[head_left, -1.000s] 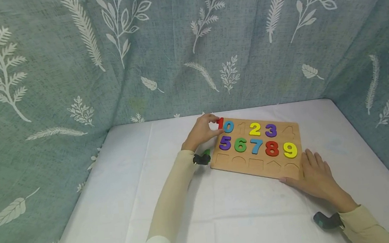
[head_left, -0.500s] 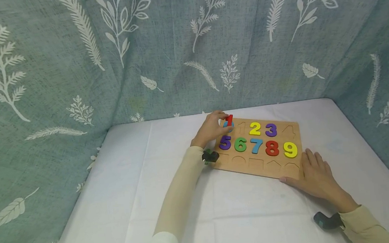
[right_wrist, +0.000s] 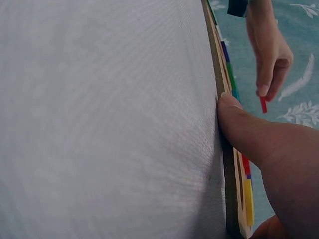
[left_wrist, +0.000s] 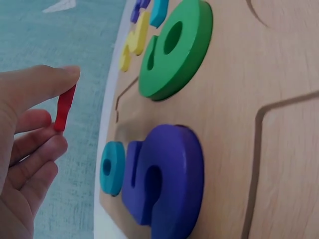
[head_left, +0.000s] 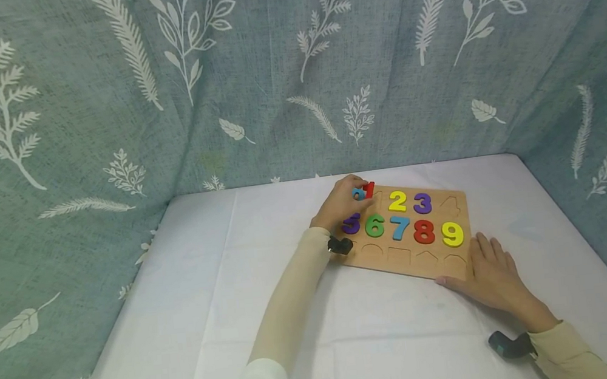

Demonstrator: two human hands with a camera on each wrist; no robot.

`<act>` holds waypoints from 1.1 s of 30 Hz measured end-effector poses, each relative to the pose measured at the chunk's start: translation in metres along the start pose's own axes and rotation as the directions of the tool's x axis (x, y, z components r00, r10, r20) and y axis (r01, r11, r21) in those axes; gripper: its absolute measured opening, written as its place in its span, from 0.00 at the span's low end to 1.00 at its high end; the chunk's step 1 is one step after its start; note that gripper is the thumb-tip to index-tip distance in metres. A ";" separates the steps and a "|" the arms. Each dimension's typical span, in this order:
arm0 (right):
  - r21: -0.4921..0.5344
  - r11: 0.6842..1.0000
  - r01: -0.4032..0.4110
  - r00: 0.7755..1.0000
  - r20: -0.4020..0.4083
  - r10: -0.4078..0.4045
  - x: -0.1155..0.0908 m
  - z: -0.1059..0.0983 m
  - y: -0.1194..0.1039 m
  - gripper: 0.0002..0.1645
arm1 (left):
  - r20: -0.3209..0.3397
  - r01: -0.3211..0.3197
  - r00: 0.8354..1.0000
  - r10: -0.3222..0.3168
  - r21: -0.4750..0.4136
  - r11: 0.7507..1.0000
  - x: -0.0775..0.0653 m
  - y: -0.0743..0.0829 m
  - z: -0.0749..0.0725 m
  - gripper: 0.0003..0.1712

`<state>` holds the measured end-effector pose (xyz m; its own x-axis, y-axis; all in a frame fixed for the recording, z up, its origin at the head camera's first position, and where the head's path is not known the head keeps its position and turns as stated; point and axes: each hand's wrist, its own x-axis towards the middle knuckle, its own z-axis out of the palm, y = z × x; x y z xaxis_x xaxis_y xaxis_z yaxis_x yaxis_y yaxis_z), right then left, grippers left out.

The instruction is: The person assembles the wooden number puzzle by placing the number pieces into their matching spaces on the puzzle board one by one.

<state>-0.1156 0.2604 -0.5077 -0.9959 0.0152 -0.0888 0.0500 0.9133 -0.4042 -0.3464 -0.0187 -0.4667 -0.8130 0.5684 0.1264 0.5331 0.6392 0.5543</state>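
My left hand (head_left: 340, 203) pinches a red number 1 (head_left: 369, 190) between thumb and fingers, raised over the top left of a wooden number puzzle board (head_left: 416, 256). In the left wrist view the red piece (left_wrist: 65, 107) is seen edge-on, apart from the board. The blue 0 (head_left: 358, 194) and purple 5 (head_left: 351, 224) are partly covered by that hand. An outlined 1-shaped recess lies just right of the red piece. My right hand (head_left: 493, 275) rests at the board's lower right corner, its thumb (right_wrist: 244, 124) along the front edge and its other fingers along the right side.
Set in the board are a yellow 2 (head_left: 397, 201), purple 3 (head_left: 422, 203), green 6 (head_left: 375, 226), blue 7 (head_left: 400, 228), red 8 (head_left: 425, 232) and yellow 9 (head_left: 453, 234). A 4-shaped recess and a row of outlines show bare wood. A leaf-patterned curtain (head_left: 272, 95) borders the white-covered table (head_left: 243, 250).
My left hand has carried the red number 1 rightward from the board's left edge, past the blue 0, to beside the 1-shaped recess. The right hand and the board stay in place.
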 end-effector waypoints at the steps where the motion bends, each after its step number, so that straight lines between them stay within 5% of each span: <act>1: 0.003 1.000 0.001 1.000 -0.002 -0.001 0.000 0.000 0.000 0.80 | 0.001 -0.003 1.000 0.003 -0.002 1.000 0.001 0.000 0.001 0.29; 16: 0.003 1.000 -0.004 1.000 0.003 0.004 0.000 0.000 0.000 0.80 | 0.028 -0.017 0.999 0.016 0.029 0.999 0.008 0.006 0.018 0.29; 33: -0.001 1.000 -0.007 1.000 0.006 0.007 0.001 -0.001 0.000 0.80 | 0.042 -0.003 0.999 -0.005 0.186 0.983 0.013 0.008 0.031 0.29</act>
<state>-0.1162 0.2609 -0.5069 -0.9951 0.0192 -0.0972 0.0570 0.9136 -0.4026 -0.3456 0.0104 -0.4861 -0.8049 0.5866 0.0895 0.5701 0.7225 0.3911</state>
